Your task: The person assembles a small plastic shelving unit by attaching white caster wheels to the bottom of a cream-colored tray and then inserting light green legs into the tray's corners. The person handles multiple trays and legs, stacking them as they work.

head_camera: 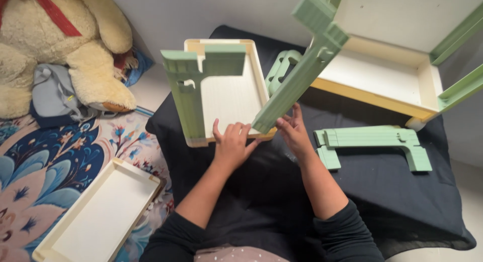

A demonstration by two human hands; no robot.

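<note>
At the near edge of the cream tray (229, 98), your left hand (231, 144) pressed flat, fingers spread; your right hand (293, 131) pinched the green leg (297, 83) at that corner. Judged: fitting step; next, seat it squarely.

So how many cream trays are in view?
3: one tray on the patterned rug at lower left, one tray on the dark cloth by the left hand, and one tray tilted at upper right. Others may be hidden.
</note>
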